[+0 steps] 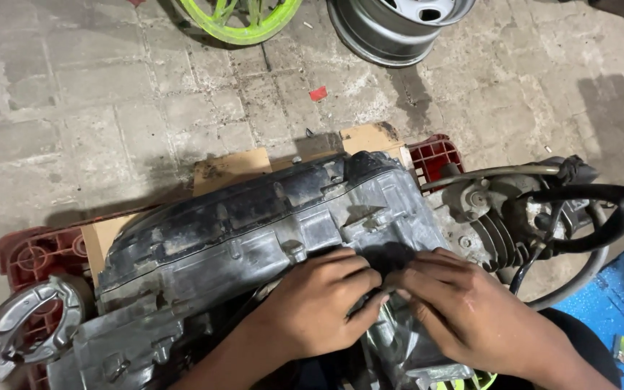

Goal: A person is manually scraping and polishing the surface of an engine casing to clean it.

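A grey scooter engine casing (pixel 254 231) lies across cardboard (pixel 229 168) on red plastic stools (pixel 27 256) on the paved floor, the left hand (pixel 312 303) and right hand (pixel 464 310) meeting fingertips at its near middle edge, fingers curled, pinching something too dark to tell, the finned cylinder (pixel 496 235) at the right end.
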